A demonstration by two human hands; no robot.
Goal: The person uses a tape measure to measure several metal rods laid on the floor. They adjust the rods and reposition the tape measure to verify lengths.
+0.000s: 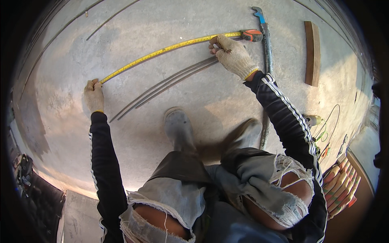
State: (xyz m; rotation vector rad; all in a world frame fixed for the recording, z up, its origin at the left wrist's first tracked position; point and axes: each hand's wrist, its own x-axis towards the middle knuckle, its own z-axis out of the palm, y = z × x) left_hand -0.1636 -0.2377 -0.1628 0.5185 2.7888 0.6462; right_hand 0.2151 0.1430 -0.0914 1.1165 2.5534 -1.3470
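Observation:
A yellow tape measure blade (pixel 162 51) arcs across the concrete floor, pulled out of its orange and black case (pixel 252 35). My left hand (pixel 94 95), in an off-white knit glove, pinches the blade's free end. At the other end, near the case, my right hand (pixel 236 57) has its fingers curled at the blade, the bare fingertips showing past the glove. Several thin grey metal rods (pixel 162 85) lie side by side below the tape. Their right ends pass under or beside my right hand, which hides them.
A long metal bar with a blue hooked end (pixel 259 15) lies right of the case. Beyond it is a wooden block (pixel 312 52). Other rods (pixel 109 20) lie at the far left. A corded power tool (pixel 313 120) and striped gloves (pixel 342 188) are at right. My boots (pixel 178 125) stand below the rods.

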